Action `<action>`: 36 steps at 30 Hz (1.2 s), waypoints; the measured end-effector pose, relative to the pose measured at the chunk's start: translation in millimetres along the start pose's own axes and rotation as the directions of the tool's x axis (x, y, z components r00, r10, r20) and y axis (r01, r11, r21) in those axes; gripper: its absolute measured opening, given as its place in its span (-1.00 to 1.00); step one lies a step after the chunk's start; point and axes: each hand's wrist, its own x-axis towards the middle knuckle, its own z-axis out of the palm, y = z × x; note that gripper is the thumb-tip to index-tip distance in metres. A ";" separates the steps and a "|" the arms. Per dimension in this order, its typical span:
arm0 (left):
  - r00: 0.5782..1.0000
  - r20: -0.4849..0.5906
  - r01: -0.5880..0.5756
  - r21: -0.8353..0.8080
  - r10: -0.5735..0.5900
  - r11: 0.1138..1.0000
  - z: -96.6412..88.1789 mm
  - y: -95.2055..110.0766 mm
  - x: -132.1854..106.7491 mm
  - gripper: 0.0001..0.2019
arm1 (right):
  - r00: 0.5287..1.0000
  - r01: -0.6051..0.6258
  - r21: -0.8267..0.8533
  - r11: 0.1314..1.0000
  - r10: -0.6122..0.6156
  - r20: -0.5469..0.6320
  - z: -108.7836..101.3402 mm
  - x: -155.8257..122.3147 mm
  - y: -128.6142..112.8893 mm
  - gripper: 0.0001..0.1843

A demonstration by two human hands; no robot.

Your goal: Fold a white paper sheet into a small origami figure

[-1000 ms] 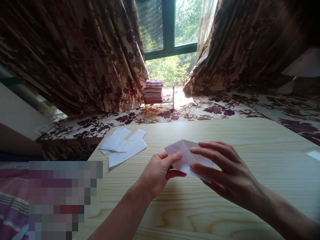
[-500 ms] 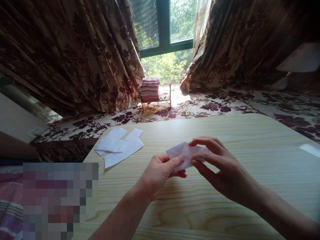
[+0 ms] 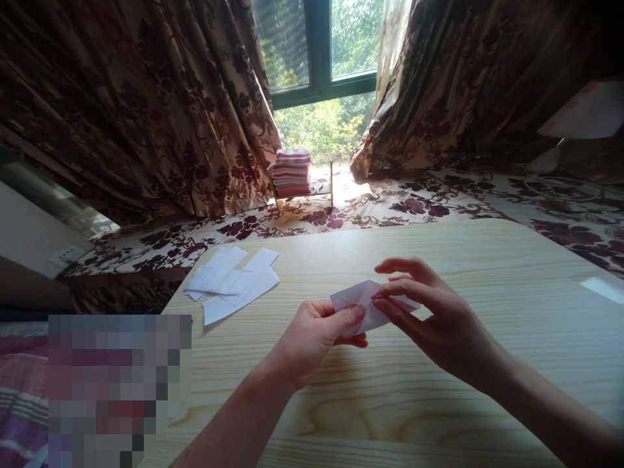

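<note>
Since the half-second-earlier frame, the far finger of the right hand [image 3: 439,318] has lifted off the upper edge of the folded paper [image 3: 373,318], which has slid slightly rightward together with the left hand [image 3: 316,341]. The paper is held above the table [image 3: 429,416], between the two hands. The left hand clamps its near left part, thumb flat on top and fingers underneath. The right hand arches over the other side, one finger raised and two tips close together at the surface; whether these pinch it, I cannot tell. Both forearms slant inward from the lower edge of the view.

Pale wood with wavy grain and a rounded far corner makes up the table. Cut paper pieces [image 3: 238,286], white and straight-edged, overlap toward its far left. Beyond it, flower-patterned cloth [image 3: 419,201] covers a ledge, where a stack of red-and-white striped cloths [image 3: 291,172] sits on a small stand [image 3: 331,185]. Heavy, pleated curtains [image 3: 185,117] flank a green-framed window [image 3: 353,39], with leaves outside. At the right, a lamp [image 3: 587,110] has a pale, flaring shade.
</note>
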 end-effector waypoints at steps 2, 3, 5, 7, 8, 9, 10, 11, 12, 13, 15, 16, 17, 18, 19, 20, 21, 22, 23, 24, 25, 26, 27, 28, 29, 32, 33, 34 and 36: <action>1.000 0.012 0.004 0.000 -0.004 1.000 0.0 -0.4 0.2 -0.68 | 1.000 0.013 -0.007 1.000 -0.013 -0.011 0.4 -0.1 0.8 -0.90; 1.000 0.017 0.005 -0.002 -0.005 1.000 -0.2 -0.6 0.3 -0.68 | 1.000 0.016 -0.012 1.000 -0.017 -0.012 0.5 -0.4 1.4 -0.90; 1.000 0.027 0.008 -0.006 -0.008 1.000 -0.8 -1.3 0.8 -0.69 | 1.000 0.024 -0.024 0.999 -0.025 -0.012 0.4 -1.0 2.4 -0.89; 0.999 0.031 0.011 -0.005 -0.011 1.000 -1.1 -2.1 1.0 -0.70 | 0.999 0.040 -0.048 0.998 -0.041 -0.012 0.0 -1.6 2.8 -0.89; 1.000 0.030 0.009 0.001 -0.009 1.000 -1.0 -2.5 1.0 -0.71 | 0.998 0.053 -0.066 0.996 -0.054 -0.012 -0.2 -1.8 2.5 -0.89; 1.000 0.027 0.005 0.009 -0.005 1.000 -0.8 -2.9 0.9 -0.72 | 0.998 0.069 -0.085 0.994 -0.070 -0.011 -0.5 -1.8 2.0 -0.88; 1.000 0.025 -0.002 0.016 0.001 1.000 -0.5 -3.2 0.8 -0.73 | 0.996 0.085 -0.102 0.991 -0.087 -0.013 -0.6 -1.7 1.2 -0.87; 1.000 0.024 -0.009 0.024 0.009 1.000 -0.1 -3.3 0.5 -0.73 | 0.995 0.098 -0.114 0.989 -0.100 -0.013 -0.6 -1.4 0.3 -0.87; 0.999 0.028 -0.016 0.031 0.015 0.999 0.4 -3.3 0.2 -0.74 | 0.994 0.106 -0.119 0.987 -0.109 -0.012 -0.5 -1.1 -0.6 -0.86; 0.999 0.033 -0.022 0.040 0.021 0.999 1.0 -3.0 -0.1 -0.74 | 0.994 0.108 -0.117 0.987 -0.110 -0.015 -0.1 -0.6 -1.4 -0.86; 0.999 0.032 -0.035 0.054 0.034 0.998 2.1 -1.7 -0.8 -0.75 | 0.995 0.092 -0.102 0.991 -0.095 -0.026 1.2 0.2 -2.3 -0.88; 0.999 0.027 -0.044 0.062 0.042 0.997 2.5 -0.9 -1.1 -0.75 | 0.996 0.075 -0.091 0.993 -0.078 -0.032 2.0 0.6 -2.3 -0.89; 0.998 0.021 -0.052 0.072 0.051 0.996 2.7 0.0 -1.4 -0.75 | 0.998 0.046 -0.076 0.996 -0.049 -0.036 2.7 1.0 -2.2 -0.91; 0.998 0.016 -0.060 0.085 0.059 0.995 2.7 0.7 -1.7 -0.76 | 0.999 0.010 -0.054 0.999 -0.013 -0.040 3.3 1.4 -2.0 -0.92; 0.998 0.013 -0.065 0.102 0.064 0.993 2.5 1.2 -1.9 -0.77 | 0.999 -0.035 -0.024 0.999 0.034 -0.039 3.6 1.8 -1.8 -0.91; 0.998 0.014 -0.065 0.127 0.064 0.990 2.2 1.4 -2.0 -0.78 | 0.995 -0.091 0.012 0.996 0.091 -0.030 3.6 2.3 -1.7 -0.86; 0.998 0.017 -0.062 0.157 0.061 0.986 1.8 1.4 -2.2 -0.79 | 0.988 -0.157 0.052 0.986 0.157 -0.008 3.2 2.9 -1.9 -0.81; 0.998 0.020 -0.059 0.189 0.056 0.980 1.4 1.2 -2.2 -0.79 | 0.974 -0.227 0.090 0.970 0.224 0.037 2.4 3.7 -2.4 -0.79; 0.998 0.024 -0.056 0.219 0.052 0.974 1.1 0.8 -2.3 -0.80 | 0.954 -0.293 0.123 0.948 0.281 0.102 1.4 4.5 -3.2 -0.79; 0.998 0.029 -0.056 0.244 0.051 0.968 0.8 0.4 -2.4 -0.79 | 0.929 -0.351 0.145 0.925 0.326 0.174 0.2 5.4 -4.1 -0.79; 0.998 0.035 -0.058 0.260 0.050 0.964 0.7 0.1 -2.5 -0.79 | 0.903 -0.399 0.158 0.903 0.357 0.240 -1.1 6.2 -5.1 -0.75; 0.998 0.040 -0.057 0.267 0.048 0.962 0.6 0.0 -2.6 -0.78 | 0.882 -0.430 0.166 0.888 0.373 0.287 -2.4 7.0 -6.1 -0.69; 0.998 0.044 -0.056 0.269 0.046 0.961 0.5 0.0 -2.8 -0.78 | 0.871 -0.445 0.174 0.879 0.379 0.312 -3.6 7.7 -6.9 -0.64; 0.998 0.046 -0.054 0.273 0.043 0.961 0.4 0.2 -3.1 -0.77 | 0.868 -0.451 0.179 0.874 0.383 0.316 -4.7 8.2 -7.5 -0.62; 0.998 0.046 -0.051 0.282 0.040 0.958 0.3 0.6 -3.5 -0.76 | 0.869 -0.454 0.184 0.872 0.388 0.307 -5.7 8.6 -7.7 -0.61; 0.998 0.051 -0.063 0.335 0.048 0.940 -0.5 2.0 -4.6 -0.76 | 0.872 -0.463 0.200 0.864 0.402 0.281 -8.0 9.0 -7.2 -0.62; 0.997 0.054 -0.072 0.352 0.057 0.933 -0.8 2.2 -4.8 -0.77 | 0.869 -0.471 0.210 0.857 0.411 0.275 -8.7 9.0 -6.7 -0.63; 0.996 0.058 -0.079 0.364 0.062 0.928 -1.0 2.3 -4.8 -0.78 | 0.866 -0.482 0.222 0.848 0.422 0.268 -9.2 8.8 -6.3 -0.64; 0.996 0.068 -0.080 0.370 0.059 0.926 -1.2 2.0 -4.4 -0.82 | 0.857 -0.506 0.247 0.827 0.449 0.254 -10.0 8.5 -5.3 -0.65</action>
